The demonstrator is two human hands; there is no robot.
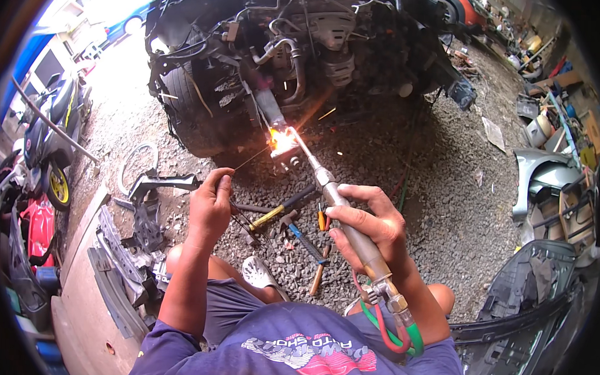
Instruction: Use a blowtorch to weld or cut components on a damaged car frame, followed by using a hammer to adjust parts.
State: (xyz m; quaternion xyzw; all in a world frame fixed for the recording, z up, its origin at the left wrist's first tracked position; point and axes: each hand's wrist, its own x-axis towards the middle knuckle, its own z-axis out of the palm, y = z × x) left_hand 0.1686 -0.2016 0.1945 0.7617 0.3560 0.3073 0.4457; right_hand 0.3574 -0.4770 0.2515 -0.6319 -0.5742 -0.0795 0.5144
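My right hand (pixel 375 224) is wrapped round a metal gas torch (pixel 322 175), with its tip pointing up and to the left. Red and green hoses (pixel 417 340) run from the torch's rear end. At its tip a bright orange flame (pixel 283 140) glows against the lower end of a metal rail (pixel 268 107) on the stripped front of a vehicle, and a few sparks fly off. Between the pinched fingers of my left hand (pixel 211 201) is a thin filler rod (pixel 253 158), its far end reaching into the glow. The heated spot itself is washed out by the glare.
On the gravel (pixel 443 239) below lie a yellow-handled tool (pixel 276 214), a blue-handled hammer (pixel 305 240) and an orange-handled screwdriver (pixel 321 218). Car panels (pixel 116 260) and a motorcycle (pixel 58 149) are at left. A silver fender (pixel 535 170) and heaped parts line the right.
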